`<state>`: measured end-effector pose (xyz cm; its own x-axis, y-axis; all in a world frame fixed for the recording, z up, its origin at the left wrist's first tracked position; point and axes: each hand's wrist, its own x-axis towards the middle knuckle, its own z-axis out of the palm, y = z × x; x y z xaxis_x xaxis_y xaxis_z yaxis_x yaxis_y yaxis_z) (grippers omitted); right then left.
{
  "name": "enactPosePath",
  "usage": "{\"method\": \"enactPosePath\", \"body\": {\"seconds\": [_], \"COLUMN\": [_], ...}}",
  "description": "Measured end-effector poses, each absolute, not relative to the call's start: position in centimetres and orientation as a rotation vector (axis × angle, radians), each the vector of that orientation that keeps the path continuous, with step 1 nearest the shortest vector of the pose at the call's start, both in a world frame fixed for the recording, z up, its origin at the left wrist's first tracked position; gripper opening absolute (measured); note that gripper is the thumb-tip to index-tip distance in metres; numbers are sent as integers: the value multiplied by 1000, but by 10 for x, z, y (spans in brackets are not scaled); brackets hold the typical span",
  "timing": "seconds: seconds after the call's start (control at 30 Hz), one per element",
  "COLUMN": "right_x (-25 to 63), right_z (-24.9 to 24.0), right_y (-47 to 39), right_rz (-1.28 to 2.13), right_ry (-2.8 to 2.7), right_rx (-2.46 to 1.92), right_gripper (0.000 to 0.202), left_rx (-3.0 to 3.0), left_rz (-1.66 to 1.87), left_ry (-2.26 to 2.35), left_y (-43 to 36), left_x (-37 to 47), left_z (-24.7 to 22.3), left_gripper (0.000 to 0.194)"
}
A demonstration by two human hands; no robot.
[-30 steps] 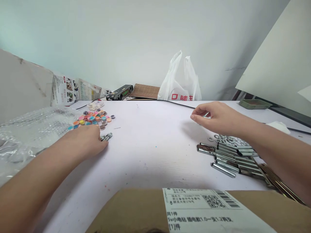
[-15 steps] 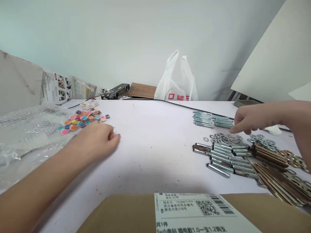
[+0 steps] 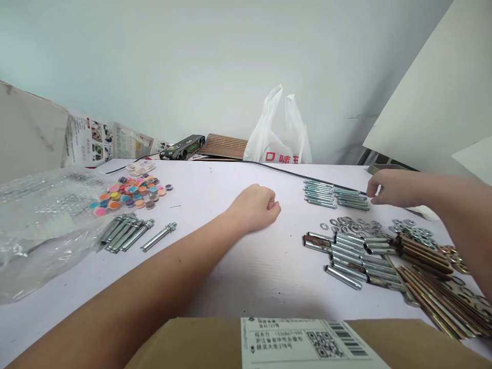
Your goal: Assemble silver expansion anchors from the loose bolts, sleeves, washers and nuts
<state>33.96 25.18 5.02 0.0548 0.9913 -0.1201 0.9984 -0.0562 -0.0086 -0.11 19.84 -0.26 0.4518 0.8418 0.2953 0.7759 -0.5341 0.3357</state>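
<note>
My left hand (image 3: pixel 254 207) is curled into a fist over the middle of the white table, and no object shows in it. At the right, my right hand (image 3: pixel 388 188) has thumb and fingers bent into a pinch at the end of a bolt in the right-hand row of silvery bolts (image 3: pixel 350 199). A second row of bolts (image 3: pixel 319 193) lies to its left. Flat washers (image 3: pixel 355 225), hex nuts (image 3: pixel 413 230) and metal sleeves (image 3: pixel 348 251) are heaped nearer me. Several assembled expansion bolts (image 3: pixel 128 231) lie at the left, with one more expansion bolt (image 3: pixel 158 237) a little apart.
Small coloured round pots (image 3: pixel 132 192) lie beside clear plastic wrap (image 3: pixel 49 215) at the left. A cardboard box (image 3: pixel 192 341) with a label stands at the front edge. Brownish rods (image 3: pixel 442 297) lie far right. A white plastic bag (image 3: pixel 274 138) stands at the back.
My left hand has moved right from beside the coloured pots to mid-table, uncovering the expansion bolts. My right hand has shifted from above the washers to the bolts' right ends, with fingers drawn in.
</note>
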Motion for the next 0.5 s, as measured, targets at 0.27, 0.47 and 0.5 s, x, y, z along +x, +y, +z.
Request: {"method": "enactPosePath", "body": {"seconds": [0.27,0.47,0.5], "right_x": [314,317,316], "right_z": [45,38,39], "right_y": [251,251,251], "right_rz": [-333,-425,-423], "right_ry": [2019,2041,2043], "right_rx": [2064,2019,2015], "right_gripper": [33,34,34], "left_rx": [2464,2453,2449], "left_rz": [551,564,567], "left_ry": [1417,1410,1411], "left_y": [191,192,192], "left_x": [3,2,2], "left_z": [-21,-20,-20], "left_gripper": [30,29,29]}}
